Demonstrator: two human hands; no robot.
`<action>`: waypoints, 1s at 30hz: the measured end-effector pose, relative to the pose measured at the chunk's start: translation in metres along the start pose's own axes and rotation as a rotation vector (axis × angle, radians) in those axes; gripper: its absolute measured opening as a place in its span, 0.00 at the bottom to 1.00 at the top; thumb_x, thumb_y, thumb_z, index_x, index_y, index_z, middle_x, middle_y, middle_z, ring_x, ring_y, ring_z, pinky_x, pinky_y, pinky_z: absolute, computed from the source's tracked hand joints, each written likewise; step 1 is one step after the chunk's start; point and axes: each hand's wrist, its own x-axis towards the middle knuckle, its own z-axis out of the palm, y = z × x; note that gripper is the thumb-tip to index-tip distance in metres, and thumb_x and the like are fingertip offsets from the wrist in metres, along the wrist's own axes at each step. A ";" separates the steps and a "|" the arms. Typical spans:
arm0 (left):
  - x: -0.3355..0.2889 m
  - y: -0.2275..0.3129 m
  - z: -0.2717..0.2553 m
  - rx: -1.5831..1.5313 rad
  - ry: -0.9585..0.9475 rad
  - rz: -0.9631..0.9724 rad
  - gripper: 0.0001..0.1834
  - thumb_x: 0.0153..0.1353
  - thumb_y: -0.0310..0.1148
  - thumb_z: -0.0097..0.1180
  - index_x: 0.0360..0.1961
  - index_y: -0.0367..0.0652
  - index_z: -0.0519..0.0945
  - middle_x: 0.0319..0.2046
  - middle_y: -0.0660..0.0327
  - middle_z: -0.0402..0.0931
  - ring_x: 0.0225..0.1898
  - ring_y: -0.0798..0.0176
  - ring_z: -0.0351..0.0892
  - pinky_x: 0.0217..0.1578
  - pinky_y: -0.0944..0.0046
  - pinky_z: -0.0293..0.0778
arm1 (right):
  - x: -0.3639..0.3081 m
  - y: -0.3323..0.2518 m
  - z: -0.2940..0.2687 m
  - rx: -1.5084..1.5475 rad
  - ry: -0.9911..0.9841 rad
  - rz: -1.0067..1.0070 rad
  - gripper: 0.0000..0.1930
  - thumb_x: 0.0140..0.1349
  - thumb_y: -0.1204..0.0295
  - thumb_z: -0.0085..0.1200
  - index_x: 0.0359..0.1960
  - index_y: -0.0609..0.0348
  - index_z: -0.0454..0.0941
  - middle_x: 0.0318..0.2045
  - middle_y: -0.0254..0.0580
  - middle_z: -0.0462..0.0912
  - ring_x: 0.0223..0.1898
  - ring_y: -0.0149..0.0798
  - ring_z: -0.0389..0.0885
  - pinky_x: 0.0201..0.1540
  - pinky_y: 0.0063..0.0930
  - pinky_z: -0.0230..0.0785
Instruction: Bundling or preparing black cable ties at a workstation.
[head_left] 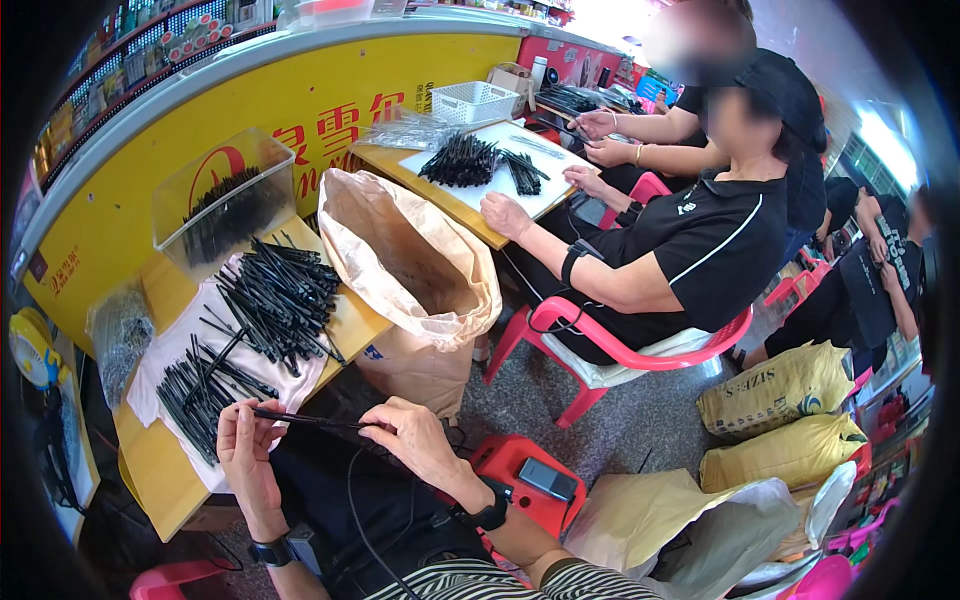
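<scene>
Over my lap, a slim black stick (312,419) stretches between my two hands. Its left end is pinched in the fingers of my left hand (248,452); my right hand (412,436) grips the other end, its fingertips partly hidden. What kind of stick it is, I cannot make out. Just beyond my left hand, a small pile of similar black sticks (200,395) lies on a pale pink cloth (160,362). A larger heap of black sticks (280,300) lies behind it on the same cloth, which covers part of a wooden table (165,495).
A clear plastic bin (270,150) holds more sticks behind the heap. An open beige sack (400,345) stands right of the table. A co-worker sits on a pink chair (650,350) at another table (385,160). A red stool (515,462) carries a dark phone-like device (547,478).
</scene>
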 end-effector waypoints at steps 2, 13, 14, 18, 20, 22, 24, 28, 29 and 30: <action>0.000 0.000 0.000 0.003 0.006 0.006 0.08 0.64 0.34 0.50 0.37 0.40 0.75 0.33 0.54 0.80 0.33 0.66 0.80 0.33 0.70 0.77 | 0.000 0.000 0.000 0.003 0.009 -0.010 0.08 0.53 0.71 0.59 0.33 0.59 0.80 0.28 0.44 0.77 0.31 0.46 0.78 0.35 0.33 0.69; 0.000 -0.001 0.000 0.000 0.014 -0.005 0.08 0.65 0.34 0.49 0.37 0.41 0.75 0.33 0.55 0.80 0.33 0.67 0.80 0.33 0.70 0.77 | 0.000 0.000 0.000 -0.006 -0.016 0.035 0.08 0.53 0.71 0.58 0.33 0.60 0.80 0.29 0.44 0.78 0.32 0.46 0.78 0.36 0.33 0.69; 0.000 -0.001 0.000 0.005 0.012 -0.003 0.08 0.65 0.35 0.49 0.37 0.41 0.75 0.33 0.55 0.80 0.33 0.67 0.80 0.33 0.70 0.77 | 0.000 0.000 0.000 0.001 -0.018 0.014 0.08 0.53 0.71 0.58 0.33 0.60 0.80 0.29 0.44 0.78 0.32 0.46 0.78 0.36 0.33 0.69; 0.000 -0.002 -0.001 0.001 0.003 -0.013 0.09 0.65 0.35 0.49 0.37 0.41 0.75 0.33 0.56 0.80 0.34 0.67 0.80 0.33 0.70 0.77 | 0.000 0.000 0.000 -0.007 -0.003 -0.002 0.08 0.53 0.71 0.59 0.33 0.59 0.80 0.28 0.44 0.78 0.32 0.47 0.78 0.35 0.33 0.69; 0.000 -0.003 -0.002 0.003 0.007 -0.008 0.09 0.65 0.35 0.49 0.37 0.41 0.75 0.33 0.56 0.80 0.34 0.66 0.80 0.33 0.71 0.77 | 0.000 0.000 0.000 -0.007 -0.002 -0.002 0.08 0.53 0.71 0.58 0.33 0.59 0.80 0.28 0.44 0.78 0.31 0.47 0.78 0.35 0.33 0.69; 0.001 -0.003 -0.002 0.003 0.009 -0.011 0.09 0.65 0.35 0.49 0.37 0.41 0.75 0.33 0.56 0.80 0.34 0.66 0.80 0.33 0.71 0.77 | 0.000 0.000 0.000 -0.024 -0.010 0.027 0.08 0.53 0.70 0.58 0.33 0.59 0.79 0.28 0.44 0.77 0.31 0.47 0.78 0.35 0.34 0.69; 0.000 -0.003 -0.003 -0.002 0.004 -0.014 0.09 0.65 0.35 0.49 0.37 0.41 0.75 0.33 0.56 0.80 0.34 0.66 0.80 0.33 0.71 0.76 | 0.000 0.000 -0.001 -0.013 -0.006 -0.005 0.08 0.53 0.70 0.58 0.33 0.59 0.79 0.28 0.44 0.77 0.31 0.47 0.78 0.34 0.34 0.69; 0.001 -0.004 -0.002 0.007 -0.002 0.000 0.08 0.65 0.35 0.48 0.37 0.42 0.75 0.34 0.56 0.80 0.33 0.68 0.81 0.32 0.72 0.77 | 0.000 0.000 0.000 -0.027 -0.009 0.022 0.08 0.53 0.70 0.58 0.33 0.59 0.79 0.28 0.44 0.77 0.31 0.47 0.78 0.34 0.34 0.68; 0.001 -0.003 -0.002 0.009 0.001 0.000 0.08 0.65 0.35 0.48 0.37 0.42 0.75 0.33 0.56 0.80 0.33 0.68 0.81 0.32 0.72 0.77 | 0.000 0.000 0.000 -0.016 -0.007 -0.003 0.08 0.53 0.70 0.58 0.33 0.59 0.79 0.28 0.44 0.77 0.31 0.47 0.78 0.34 0.34 0.68; 0.001 -0.003 -0.002 0.007 -0.001 -0.006 0.08 0.65 0.35 0.48 0.37 0.42 0.75 0.33 0.56 0.80 0.33 0.68 0.81 0.32 0.72 0.77 | 0.000 0.000 0.000 -0.016 -0.008 -0.004 0.08 0.53 0.70 0.58 0.33 0.59 0.79 0.28 0.44 0.77 0.31 0.47 0.78 0.34 0.34 0.68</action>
